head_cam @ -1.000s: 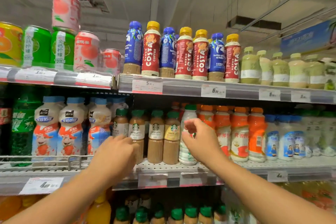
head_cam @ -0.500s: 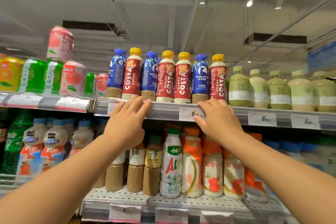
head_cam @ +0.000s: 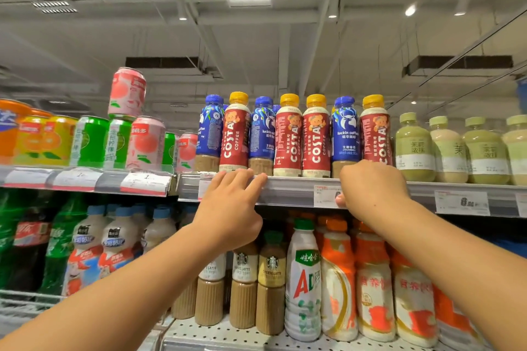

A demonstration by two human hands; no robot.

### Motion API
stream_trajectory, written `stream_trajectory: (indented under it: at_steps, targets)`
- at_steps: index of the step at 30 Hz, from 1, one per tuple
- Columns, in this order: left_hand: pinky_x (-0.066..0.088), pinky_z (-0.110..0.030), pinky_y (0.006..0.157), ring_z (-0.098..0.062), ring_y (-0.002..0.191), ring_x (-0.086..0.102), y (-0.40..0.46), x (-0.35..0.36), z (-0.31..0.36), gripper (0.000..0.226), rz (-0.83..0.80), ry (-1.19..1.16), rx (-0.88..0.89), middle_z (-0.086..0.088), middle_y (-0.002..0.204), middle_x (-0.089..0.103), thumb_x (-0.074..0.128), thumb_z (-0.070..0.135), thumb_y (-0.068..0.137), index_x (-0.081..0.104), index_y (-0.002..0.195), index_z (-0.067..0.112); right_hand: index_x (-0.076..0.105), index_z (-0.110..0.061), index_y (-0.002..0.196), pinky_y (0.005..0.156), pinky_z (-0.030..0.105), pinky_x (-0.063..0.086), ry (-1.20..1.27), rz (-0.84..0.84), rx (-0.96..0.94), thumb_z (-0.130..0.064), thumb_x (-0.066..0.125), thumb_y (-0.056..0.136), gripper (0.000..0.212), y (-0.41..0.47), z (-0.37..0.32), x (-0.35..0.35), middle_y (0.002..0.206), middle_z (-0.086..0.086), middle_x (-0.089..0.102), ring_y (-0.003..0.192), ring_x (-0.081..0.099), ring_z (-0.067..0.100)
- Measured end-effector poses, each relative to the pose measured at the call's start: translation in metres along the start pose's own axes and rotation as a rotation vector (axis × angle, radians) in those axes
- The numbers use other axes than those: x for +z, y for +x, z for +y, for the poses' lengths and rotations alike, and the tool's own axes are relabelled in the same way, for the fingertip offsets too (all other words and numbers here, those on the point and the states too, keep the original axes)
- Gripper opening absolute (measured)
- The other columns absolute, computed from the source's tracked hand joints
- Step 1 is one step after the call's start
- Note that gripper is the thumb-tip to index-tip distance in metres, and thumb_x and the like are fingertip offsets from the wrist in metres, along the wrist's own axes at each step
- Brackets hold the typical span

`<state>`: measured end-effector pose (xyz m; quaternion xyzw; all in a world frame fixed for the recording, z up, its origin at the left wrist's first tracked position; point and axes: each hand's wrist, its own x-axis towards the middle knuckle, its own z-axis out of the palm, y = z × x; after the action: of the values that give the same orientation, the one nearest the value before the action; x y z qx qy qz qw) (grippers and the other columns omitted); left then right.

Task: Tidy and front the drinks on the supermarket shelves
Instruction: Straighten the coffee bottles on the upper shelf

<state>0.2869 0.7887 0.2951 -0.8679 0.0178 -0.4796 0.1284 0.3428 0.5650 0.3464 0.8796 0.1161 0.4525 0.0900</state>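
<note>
Reaching up to the top shelf point(head_cam: 288, 189), the left hand point(head_cam: 228, 214) rests straight fingers on its front edge, holding nothing; the right hand point(head_cam: 370, 194) curls over that edge just below the coffee bottles point(head_cam: 291, 137), likely to pull them forward.

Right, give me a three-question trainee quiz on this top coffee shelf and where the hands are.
1. True or false: the left hand grips a bottle.
2. How many red Costa bottles stand in the front row? A) two B) four C) six
3. Fill in: the single pink can is stacked on ____ cans.

Key: 1 false, its fingers lie on the shelf edge; 2 B; 3 green. The right hand also rests at that edge.
</note>
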Motion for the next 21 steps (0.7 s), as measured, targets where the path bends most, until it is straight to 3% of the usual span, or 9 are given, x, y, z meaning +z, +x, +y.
stream_trajectory:
  at_steps: [4, 7, 9, 12, 16, 18, 21]
  targets:
    - [0.029, -0.037, 0.098, -0.020, 0.113, 0.048, 0.026, -0.017, -0.011, 0.039, 0.111, -0.097, 0.054, 0.003, 0.118, 0.055, 0.055, 0.031, 0.084, 0.054, 0.123, 0.024, 0.058, -0.016, 0.118, 0.065, 0.033, 0.040, -0.034, -0.017, -0.008, -0.038, 0.066, 0.088, 0.038, -0.003, -0.001, -0.003, 0.110, 0.006, 0.065, 0.096, 0.064, 0.026]
    - [0.037, -0.040, 0.088, -0.028, 0.105, 0.052, 0.064, -0.038, -0.028, 0.037, 0.280, -0.084, 0.029, -0.006, 0.117, 0.059, 0.061, 0.018, 0.082, 0.061, 0.118, 0.013, 0.058, -0.013, 0.118, 0.064, 0.034, 0.042, 0.004, -0.032, 0.000, -0.041, 0.065, 0.088, 0.041, -0.004, 0.000, -0.004, 0.109, 0.007, 0.064, 0.095, 0.064, 0.027]
    - [0.038, -0.042, 0.089, -0.031, 0.109, 0.049, 0.092, -0.052, -0.041, 0.041, 0.322, -0.047, -0.030, -0.009, 0.123, 0.056, 0.059, 0.018, 0.082, 0.059, 0.123, 0.013, 0.058, -0.013, 0.118, 0.066, 0.033, 0.044, 0.004, -0.024, -0.010, -0.041, 0.065, 0.088, 0.042, -0.004, -0.001, -0.003, 0.109, 0.008, 0.065, 0.095, 0.064, 0.026]
    - [0.035, -0.045, 0.097, -0.032, 0.123, 0.042, 0.130, -0.069, -0.059, 0.052, 0.284, -0.031, -0.157, -0.010, 0.135, 0.048, 0.058, 0.027, 0.082, 0.049, 0.133, 0.017, 0.058, -0.011, 0.118, 0.069, 0.034, 0.048, -0.027, -0.026, -0.020, -0.039, 0.066, 0.089, 0.041, -0.006, -0.002, -0.004, 0.109, 0.009, 0.065, 0.094, 0.065, 0.027]
    - [0.027, -0.049, 0.107, -0.027, 0.139, 0.029, 0.159, -0.072, -0.074, 0.068, 0.099, -0.038, -0.285, -0.005, 0.149, 0.038, 0.057, 0.036, 0.080, 0.037, 0.143, 0.019, 0.058, -0.010, 0.118, 0.072, 0.035, 0.051, -0.021, -0.027, -0.016, -0.034, 0.066, 0.090, 0.038, -0.005, -0.002, -0.002, 0.110, 0.009, 0.065, 0.095, 0.065, 0.028]
    - [0.022, -0.049, 0.108, -0.025, 0.142, 0.022, 0.163, -0.064, -0.077, 0.064, 0.005, 0.036, -0.258, -0.003, 0.150, 0.037, 0.056, 0.040, 0.080, 0.042, 0.139, 0.019, 0.057, -0.010, 0.119, 0.074, 0.036, 0.051, -0.016, -0.026, -0.018, -0.031, 0.065, 0.090, 0.036, -0.004, -0.002, 0.001, 0.110, 0.009, 0.065, 0.095, 0.065, 0.029]
    - [0.022, -0.049, 0.105, -0.024, 0.139, 0.026, 0.164, -0.056, -0.082, 0.056, -0.013, 0.074, -0.216, -0.003, 0.141, 0.047, 0.057, 0.046, 0.078, 0.048, 0.126, 0.019, 0.058, -0.010, 0.119, 0.073, 0.037, 0.052, -0.027, -0.015, -0.019, -0.027, 0.063, 0.091, 0.033, -0.003, -0.003, 0.005, 0.109, 0.010, 0.065, 0.093, 0.065, 0.030]
